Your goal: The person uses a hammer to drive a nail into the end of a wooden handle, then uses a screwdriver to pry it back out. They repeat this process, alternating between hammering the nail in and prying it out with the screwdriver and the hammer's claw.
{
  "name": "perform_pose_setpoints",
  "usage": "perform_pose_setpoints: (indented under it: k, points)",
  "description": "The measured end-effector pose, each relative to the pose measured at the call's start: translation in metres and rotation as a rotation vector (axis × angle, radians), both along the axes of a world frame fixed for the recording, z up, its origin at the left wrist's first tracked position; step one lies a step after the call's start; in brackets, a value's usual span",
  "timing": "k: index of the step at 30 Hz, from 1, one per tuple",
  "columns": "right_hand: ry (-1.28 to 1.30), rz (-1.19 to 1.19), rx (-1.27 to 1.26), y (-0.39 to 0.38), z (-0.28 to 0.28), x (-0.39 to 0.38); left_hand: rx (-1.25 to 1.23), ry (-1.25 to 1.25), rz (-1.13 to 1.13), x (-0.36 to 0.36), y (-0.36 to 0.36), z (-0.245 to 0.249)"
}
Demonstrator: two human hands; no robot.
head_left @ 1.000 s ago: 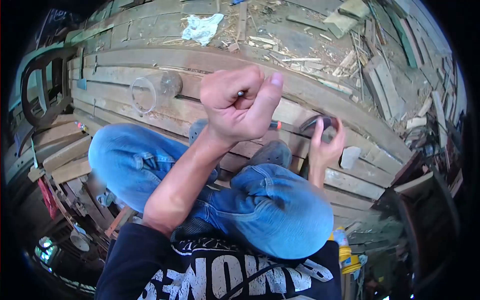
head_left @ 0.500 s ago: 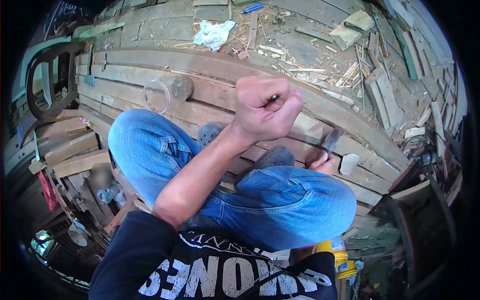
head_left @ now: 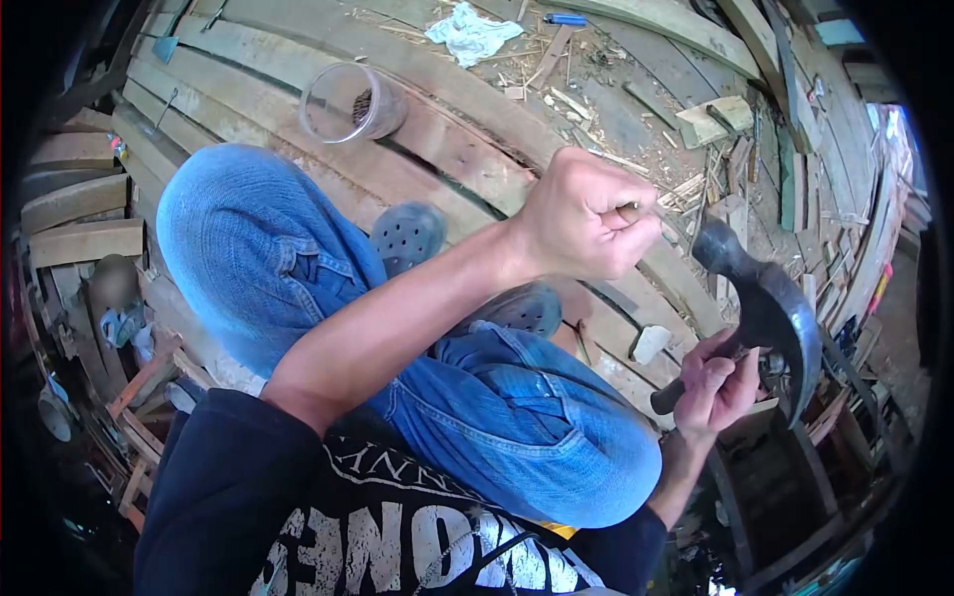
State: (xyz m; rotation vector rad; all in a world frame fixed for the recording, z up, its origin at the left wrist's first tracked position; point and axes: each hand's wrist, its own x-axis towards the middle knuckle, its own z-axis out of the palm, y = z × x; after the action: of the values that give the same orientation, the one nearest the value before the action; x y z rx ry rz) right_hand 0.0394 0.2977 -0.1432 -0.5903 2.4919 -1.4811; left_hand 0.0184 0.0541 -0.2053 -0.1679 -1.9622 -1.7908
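Note:
My left hand is closed in a fist in front of my knees, above the planks. Something small shows in the curl of its fingers, too small to name. To the right, my right hand grips the handle of a claw hammer. The hammer is raised near my knee, its dark head toward the far side and its claw curving toward me. A clear plastic jar lies tilted on the wooden planks, with small dark brown pieces inside.
A pale flat piece rests on the planks near my foot. Farther off are a white cloth, a blue object, wood splinters and a wood block. Boards are stacked at the left. My feet wear dark clogs.
My right hand has lifted the hammer from low by the planks to above my knee. My left fist has shifted right in view, still closed. The view has turned, moving the jar.

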Motion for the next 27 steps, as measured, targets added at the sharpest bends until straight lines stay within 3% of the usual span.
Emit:
perform_pose_setpoints:
  k: [4, 8, 11, 15, 17, 18, 21, 23, 24, 25, 27]
  points:
    - [-0.003, 0.087, 0.004, -0.029, 0.017, -0.004, -0.005, -0.057, 0.085, 0.002, -0.009, -0.004]
    - [-0.068, -0.028, -0.040, -0.065, 0.036, -0.007, 0.217, -0.191, 0.060, -0.006, -0.014, -0.022]
    - [-0.158, -0.059, 0.091, -0.073, 0.045, -0.011, 0.328, -0.254, -0.019, 0.000, -0.008, -0.011]
    - [-0.133, -0.039, 0.079, -0.064, 0.036, -0.010, 0.148, -0.086, -0.017, 0.002, 0.003, -0.017]
    - [0.037, -0.068, 0.078, -0.059, 0.017, -0.013, 0.144, -0.119, -0.023, 0.003, 0.001, -0.017]
    - [-0.044, -0.193, 0.060, -0.063, 0.002, -0.010, 0.142, -0.150, -0.029, 0.002, 0.001, -0.018]
    - [-0.139, -0.233, 0.279, -0.062, -0.057, -0.021, 0.083, -0.102, -0.066, 0.003, -0.006, -0.018]
    - [-0.196, -0.243, 0.181, -0.068, -0.111, -0.021, 0.082, -0.094, -0.073, 0.005, -0.004, -0.015]
    - [-0.079, -0.183, 0.157, -0.070, -0.135, -0.020, 0.072, -0.082, -0.067, 0.002, -0.004, -0.017]
    - [-0.313, -0.193, 0.169, -0.074, -0.157, -0.020, 0.044, -0.051, -0.068, 0.001, -0.005, -0.021]
    - [-0.476, -0.166, 0.048, -0.092, -0.166, -0.021, -0.028, -0.024, -0.028, 0.001, -0.003, -0.018]
